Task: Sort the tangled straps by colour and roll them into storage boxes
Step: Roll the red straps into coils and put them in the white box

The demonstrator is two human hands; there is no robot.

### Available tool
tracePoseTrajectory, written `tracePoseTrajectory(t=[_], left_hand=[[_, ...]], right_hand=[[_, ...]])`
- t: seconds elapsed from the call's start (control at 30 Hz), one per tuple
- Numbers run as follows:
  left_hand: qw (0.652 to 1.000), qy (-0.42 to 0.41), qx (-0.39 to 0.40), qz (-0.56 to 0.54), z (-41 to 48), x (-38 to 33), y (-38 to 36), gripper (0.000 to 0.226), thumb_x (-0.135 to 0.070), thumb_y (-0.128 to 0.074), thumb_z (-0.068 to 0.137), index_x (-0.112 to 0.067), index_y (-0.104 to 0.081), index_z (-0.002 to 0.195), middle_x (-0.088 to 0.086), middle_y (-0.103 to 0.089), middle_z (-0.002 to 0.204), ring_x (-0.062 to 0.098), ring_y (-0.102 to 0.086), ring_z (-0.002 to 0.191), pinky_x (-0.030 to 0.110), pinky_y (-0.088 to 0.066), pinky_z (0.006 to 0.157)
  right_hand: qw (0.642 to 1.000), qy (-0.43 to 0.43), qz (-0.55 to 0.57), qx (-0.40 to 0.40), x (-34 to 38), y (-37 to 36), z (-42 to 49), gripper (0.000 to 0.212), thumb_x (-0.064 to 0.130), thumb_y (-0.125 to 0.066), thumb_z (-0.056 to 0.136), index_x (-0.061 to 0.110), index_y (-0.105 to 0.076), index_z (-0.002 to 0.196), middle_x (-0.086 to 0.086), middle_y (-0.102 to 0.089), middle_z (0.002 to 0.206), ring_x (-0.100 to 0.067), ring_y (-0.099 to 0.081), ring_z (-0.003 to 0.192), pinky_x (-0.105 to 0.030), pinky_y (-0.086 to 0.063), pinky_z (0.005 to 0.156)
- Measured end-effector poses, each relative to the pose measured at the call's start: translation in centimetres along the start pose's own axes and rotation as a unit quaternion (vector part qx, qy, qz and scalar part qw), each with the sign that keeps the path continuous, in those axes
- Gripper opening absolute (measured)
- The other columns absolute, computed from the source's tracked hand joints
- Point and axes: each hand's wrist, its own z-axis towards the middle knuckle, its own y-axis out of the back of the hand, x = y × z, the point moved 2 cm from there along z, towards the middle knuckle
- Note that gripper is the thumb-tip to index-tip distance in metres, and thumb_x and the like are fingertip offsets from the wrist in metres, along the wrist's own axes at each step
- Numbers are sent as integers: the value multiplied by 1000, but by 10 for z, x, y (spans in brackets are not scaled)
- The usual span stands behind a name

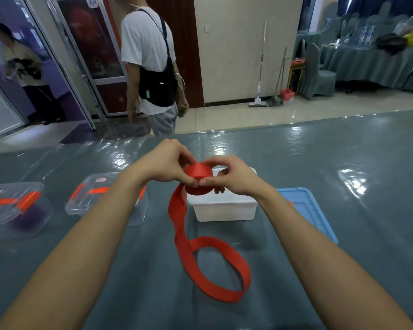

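Note:
A red strap point(215, 265) is partly wound into a thick roll point(198, 177) held above the table. My left hand point(167, 163) grips the roll from the left and my right hand point(231, 177) pinches it from the right, thumbs meeting at its front. The loose tail hangs down from the roll and lies in a loop on the grey-green table cover. Directly behind the roll stands an open white storage box point(224, 208); what is inside it is hidden by my hands.
Two clear lidded boxes with orange clasps point(17, 206) point(93, 194) stand at the left, one holding something dark. A blue lid point(308, 210) lies right of the white box. A person in a white shirt point(153, 67) stands beyond the table's far edge.

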Motion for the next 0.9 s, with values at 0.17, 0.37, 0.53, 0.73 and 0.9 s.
tracePoseTrajectory(t=[0.17, 0.37, 0.53, 0.73, 0.9], left_hand=[[977, 14, -47, -209, -7, 12, -2, 45, -27, -102, 71, -23, -83, 112, 0, -82, 102, 11, -75, 99, 28, -61, 89], [920, 28, -93, -379, -10, 17, -18, 45, -21, -100, 73, -18, -82, 115, 11, -83, 113, 20, -79, 104, 26, -61, 90], [916, 37, -176, -359, 0, 9, -28, 56, -59, -103, 56, -25, -85, 97, 8, -83, 94, 18, -78, 86, 27, -62, 78], [900, 50, -127, -414, -5, 18, -37, 60, -53, -102, 65, -26, -84, 115, 9, -84, 111, 26, -82, 105, 31, -65, 86], [912, 63, -122, -387, -3, 20, -33, 61, -51, -105, 58, -27, -86, 111, 7, -84, 109, 25, -81, 106, 38, -65, 93]], right_hand=[[998, 23, 31, -51, 8, 3, -2, 40, 20, -83, 96, 11, -67, 132, -9, -77, 109, -36, -73, 66, -38, -58, 63], [955, 39, 275, -107, 2, 6, 2, 36, 10, -72, 101, -1, -65, 135, -19, -74, 116, -27, -62, 58, -35, -55, 63], [920, 12, 376, -110, -12, -9, 2, 37, 12, -63, 106, -7, -62, 137, -12, -72, 88, -20, -62, 58, -28, -53, 61], [887, 0, 445, -120, -22, -14, -1, 39, 27, -68, 102, 1, -68, 131, -13, -75, 98, -20, -66, 66, -29, -59, 73], [865, -20, 497, -71, -34, -33, -6, 34, 21, -66, 104, 3, -65, 133, -18, -76, 115, -30, -78, 87, -33, -63, 83]])
